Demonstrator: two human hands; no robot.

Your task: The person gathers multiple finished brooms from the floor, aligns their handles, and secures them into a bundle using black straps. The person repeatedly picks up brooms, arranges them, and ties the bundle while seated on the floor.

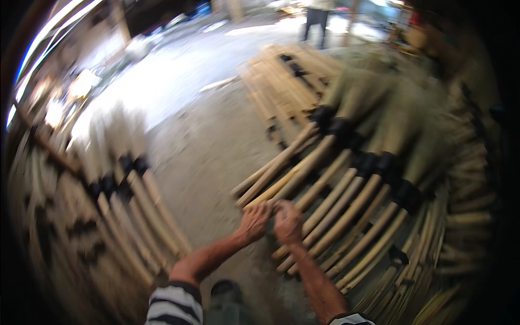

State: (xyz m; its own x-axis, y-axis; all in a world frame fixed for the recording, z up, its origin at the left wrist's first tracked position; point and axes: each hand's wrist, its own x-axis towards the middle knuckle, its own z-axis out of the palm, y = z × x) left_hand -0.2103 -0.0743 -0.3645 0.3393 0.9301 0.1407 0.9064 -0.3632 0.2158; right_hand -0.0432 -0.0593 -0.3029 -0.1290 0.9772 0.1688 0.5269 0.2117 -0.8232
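Several brooms lie side by side on the right, with pale bamboo handles (343, 216) pointing toward me. Black bindings (383, 164) join the handles to fuzzy, blurred bristle heads (403, 127). My left hand (254, 221) is closed at the lower end of one broom handle (295, 181). Close beside it, my right hand (288, 221) is also curled shut against the handle ends. Motion blur and the fingers themselves hide the exact grip.
More brooms (142, 211) lie at the left, handles toward me. Beyond the right-hand row is a stack of pale sticks (281, 81) with black bands. Bundled stalks (468, 216) line the far right. A person (317, 21) stands at the back on the bright floor.
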